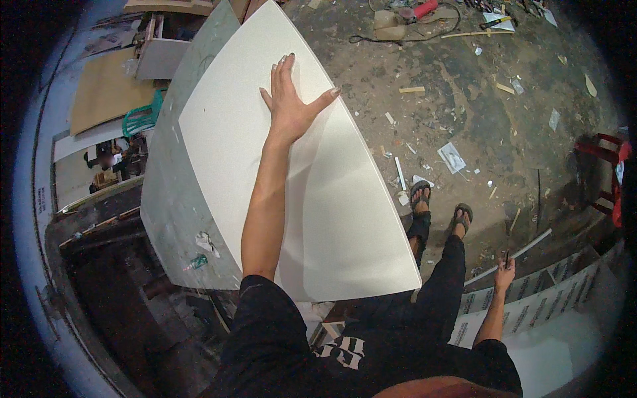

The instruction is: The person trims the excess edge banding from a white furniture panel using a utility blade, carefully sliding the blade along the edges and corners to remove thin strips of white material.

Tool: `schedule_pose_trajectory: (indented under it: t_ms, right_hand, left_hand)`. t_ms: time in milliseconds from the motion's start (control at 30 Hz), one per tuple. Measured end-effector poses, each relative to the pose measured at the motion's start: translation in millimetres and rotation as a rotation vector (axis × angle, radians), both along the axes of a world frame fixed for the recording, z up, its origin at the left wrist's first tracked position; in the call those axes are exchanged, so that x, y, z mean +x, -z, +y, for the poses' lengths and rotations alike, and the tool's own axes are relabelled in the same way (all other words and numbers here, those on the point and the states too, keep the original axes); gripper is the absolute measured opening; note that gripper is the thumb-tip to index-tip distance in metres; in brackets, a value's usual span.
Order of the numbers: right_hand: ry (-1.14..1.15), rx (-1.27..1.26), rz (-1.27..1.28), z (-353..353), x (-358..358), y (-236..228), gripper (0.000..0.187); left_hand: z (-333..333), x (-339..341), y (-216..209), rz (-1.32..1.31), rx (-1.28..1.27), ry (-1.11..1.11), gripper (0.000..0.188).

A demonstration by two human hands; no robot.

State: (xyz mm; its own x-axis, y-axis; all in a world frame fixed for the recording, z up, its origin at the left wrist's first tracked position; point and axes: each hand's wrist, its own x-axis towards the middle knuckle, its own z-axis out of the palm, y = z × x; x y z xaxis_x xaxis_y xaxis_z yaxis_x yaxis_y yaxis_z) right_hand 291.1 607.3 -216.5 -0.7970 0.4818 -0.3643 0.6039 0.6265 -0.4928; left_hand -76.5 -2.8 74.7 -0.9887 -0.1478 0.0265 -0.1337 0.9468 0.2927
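My left hand (290, 109) lies on a large white board (358, 225), fingers spread and the thumb reaching to the board's right edge. The board rests on a grey-green worktable (166, 169). Off to the right, away from the board, my right hand (504, 273) is closed around a thin dark stick-like tool (507, 257). It points up out of the fist, too small to name exactly. A crumpled white scrap (207, 243) and a small green item (198, 261) sit on the table near its lower left part.
Offcuts and paper scraps (451, 158) litter the concrete floor. A red stool (607, 166) stands at the right, with printed sheets (557, 298) below it. A red power tool (419, 9) with a cord lies at the far side. Left are a green chair (141, 116) and brown panels (106, 93).
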Motion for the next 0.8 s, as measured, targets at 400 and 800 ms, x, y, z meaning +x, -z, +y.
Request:
schedule_pose_trajectory:
  t_ms: [400,800]
  right_hand:
    - [0.021,-0.016,-0.056,-2.6,0.2,0.4,0.02]
    - [0.01,-0.035,-0.091,-10.8,-6.9,-11.2,0.02]
  left_hand:
    - [-7.5,-19.4,5.9,0.013,0.025,-0.124,0.11]
    - [-6.0,-6.8,3.2,-0.025,-0.097,-0.081,0.108]
